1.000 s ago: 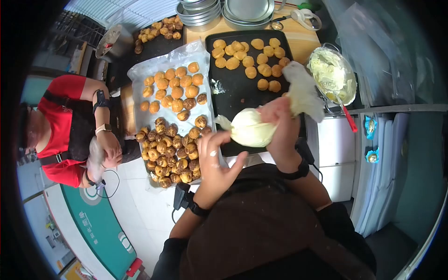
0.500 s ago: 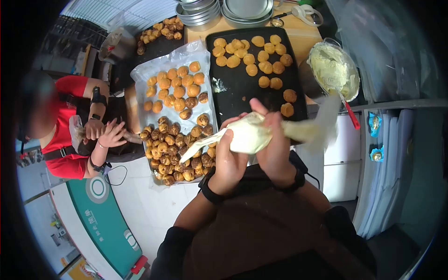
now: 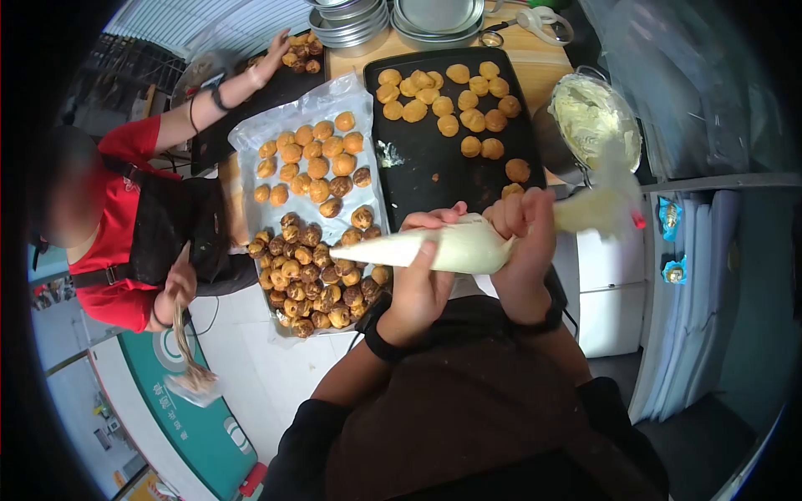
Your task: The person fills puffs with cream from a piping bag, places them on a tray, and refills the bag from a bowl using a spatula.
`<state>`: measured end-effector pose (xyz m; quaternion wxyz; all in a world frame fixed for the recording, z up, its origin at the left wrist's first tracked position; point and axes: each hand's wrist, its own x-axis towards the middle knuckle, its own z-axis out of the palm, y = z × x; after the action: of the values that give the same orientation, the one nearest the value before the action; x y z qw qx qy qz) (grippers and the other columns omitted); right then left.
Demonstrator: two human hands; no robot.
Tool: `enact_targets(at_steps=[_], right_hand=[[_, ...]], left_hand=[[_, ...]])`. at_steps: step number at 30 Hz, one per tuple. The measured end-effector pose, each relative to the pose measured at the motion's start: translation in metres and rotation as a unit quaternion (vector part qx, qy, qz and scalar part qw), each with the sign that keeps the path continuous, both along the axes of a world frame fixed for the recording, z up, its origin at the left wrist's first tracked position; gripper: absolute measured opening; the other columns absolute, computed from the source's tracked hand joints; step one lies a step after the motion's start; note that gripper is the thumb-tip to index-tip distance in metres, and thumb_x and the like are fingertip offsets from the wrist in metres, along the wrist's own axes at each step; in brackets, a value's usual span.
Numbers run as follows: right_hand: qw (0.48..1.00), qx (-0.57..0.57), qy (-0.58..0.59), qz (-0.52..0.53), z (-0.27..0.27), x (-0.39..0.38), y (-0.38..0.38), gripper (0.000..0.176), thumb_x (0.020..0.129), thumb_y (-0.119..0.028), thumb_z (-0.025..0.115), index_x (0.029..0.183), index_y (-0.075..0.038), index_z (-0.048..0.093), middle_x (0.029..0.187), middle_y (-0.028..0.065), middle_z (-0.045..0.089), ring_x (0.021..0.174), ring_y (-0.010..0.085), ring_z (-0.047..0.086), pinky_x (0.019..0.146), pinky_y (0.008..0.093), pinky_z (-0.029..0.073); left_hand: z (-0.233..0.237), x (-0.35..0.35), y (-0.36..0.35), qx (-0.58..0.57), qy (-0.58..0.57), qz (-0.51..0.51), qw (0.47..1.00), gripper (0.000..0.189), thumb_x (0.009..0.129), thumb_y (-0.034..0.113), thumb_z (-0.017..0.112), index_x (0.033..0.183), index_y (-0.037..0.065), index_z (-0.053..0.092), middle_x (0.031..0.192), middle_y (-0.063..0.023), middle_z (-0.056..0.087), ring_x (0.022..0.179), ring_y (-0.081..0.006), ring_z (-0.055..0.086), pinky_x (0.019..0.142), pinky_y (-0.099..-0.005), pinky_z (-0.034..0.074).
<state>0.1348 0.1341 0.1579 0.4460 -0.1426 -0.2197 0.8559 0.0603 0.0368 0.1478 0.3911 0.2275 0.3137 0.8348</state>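
Observation:
A piping bag (image 3: 455,249) full of pale cream lies across both my hands, its narrow tip pointing left above the chocolate-topped puffs (image 3: 322,288). My left hand (image 3: 422,280) is closed round the bag's middle, thumb on the near side. Wrapped round the bag's gathered rear end is my right hand (image 3: 526,259); the loose clear plastic behind it is smeared by motion. Beyond my hands is a black baking tray (image 3: 451,167) with plain golden puffs (image 3: 472,119). Left of it, a paper-lined tray (image 3: 242,134) bears plain puffs at the back and chocolate-topped ones in front.
A metal bowl of pale cream (image 3: 589,121) stands at the right. Round metal tins (image 3: 439,18) are stacked at the back. At the left, a co-worker in red (image 3: 125,242) holds a piping bag (image 3: 194,376) and reaches to a dark tray with puffs (image 3: 302,58).
My right hand has closed round the bag's rear end, and the bag looks fuller and straighter. The co-worker's one hand has moved to the far puffs, the other down with a bag.

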Motion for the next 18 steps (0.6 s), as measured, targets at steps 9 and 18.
enact_targets(at_steps=[9, 18], right_hand=[[0.856, 0.449, -0.256, -0.007, -0.054, 0.063, -0.009, 0.090, 0.069, -0.055, 0.073, 0.133, -0.007, 0.033, 0.135, 0.0174, 0.043, 0.131, 0.0320, 0.036, 0.113, 0.0493, 0.014], [0.864, 0.244, -0.338, -0.281, -0.042, 0.166, 0.021, 0.060, 0.079, -0.032, 0.063, 0.127, -0.008, 0.035, 0.097, 0.0124, 0.056, 0.094, 0.0268, 0.055, 0.097, 0.0543, 0.037]], left_hand=[[0.003, 0.034, 0.033, -0.136, -0.305, -0.325, 0.885, 0.053, 0.090, 0.055, 0.045, 0.111, 0.007, 0.051, 0.137, -0.0001, 0.038, 0.124, -0.0151, 0.038, 0.094, -0.0300, 0.042], [-0.155, 0.043, 0.093, -0.350, 0.348, -0.236, 0.837, 0.035, 0.080, 0.020, 0.070, 0.110, 0.004, 0.058, 0.107, -0.0107, 0.061, 0.098, -0.0248, 0.057, 0.086, -0.0329, 0.045]])
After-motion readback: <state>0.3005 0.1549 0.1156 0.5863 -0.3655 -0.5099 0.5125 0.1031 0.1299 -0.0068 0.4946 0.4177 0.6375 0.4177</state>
